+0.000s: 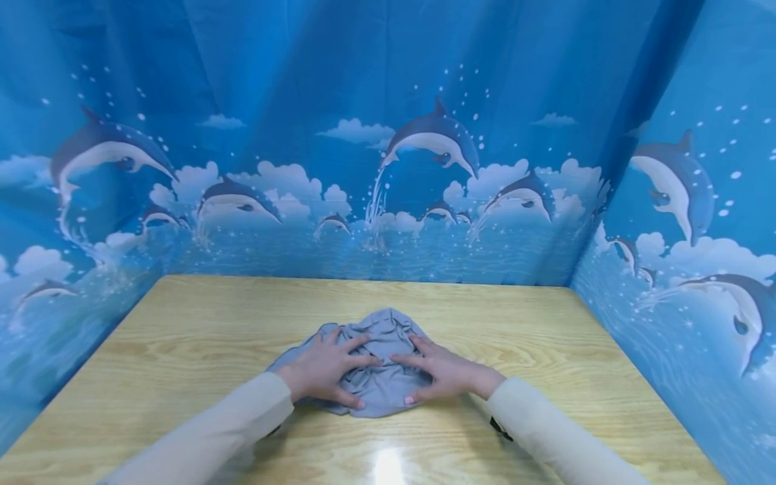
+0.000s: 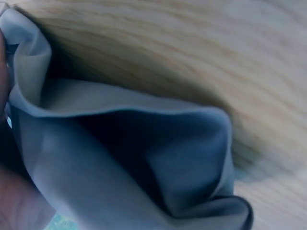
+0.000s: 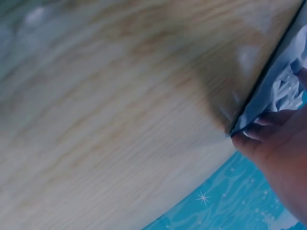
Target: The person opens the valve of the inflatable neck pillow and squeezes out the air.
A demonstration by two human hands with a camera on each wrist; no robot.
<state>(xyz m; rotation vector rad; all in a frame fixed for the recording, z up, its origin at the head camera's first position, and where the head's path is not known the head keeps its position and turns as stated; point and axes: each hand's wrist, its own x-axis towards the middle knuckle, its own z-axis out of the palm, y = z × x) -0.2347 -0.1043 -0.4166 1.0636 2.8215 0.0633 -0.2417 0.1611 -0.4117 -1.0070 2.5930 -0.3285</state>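
A crumpled grey cloth (image 1: 382, 394) lies in a bunched heap near the front middle of the wooden table, and its kind is not clear. On its left side rests my left hand (image 1: 324, 370), fingers spread over the folds. My right hand (image 1: 447, 372) touches the right side, fingers apart and pointing inward. The left wrist view shows the cloth (image 2: 62, 158) raised in a loose fold with a dark hollow under it. At the right edge of the right wrist view, my right hand (image 3: 283, 148) meets the dark-edged border of the cloth (image 3: 287, 55).
The wooden table (image 1: 200, 330) has a light grain and extends around the cloth on all sides. Blue curtains (image 1: 339, 81) printed with dolphins and clouds stand behind it and along both sides. A bright reflection shows at the front of the tabletop.
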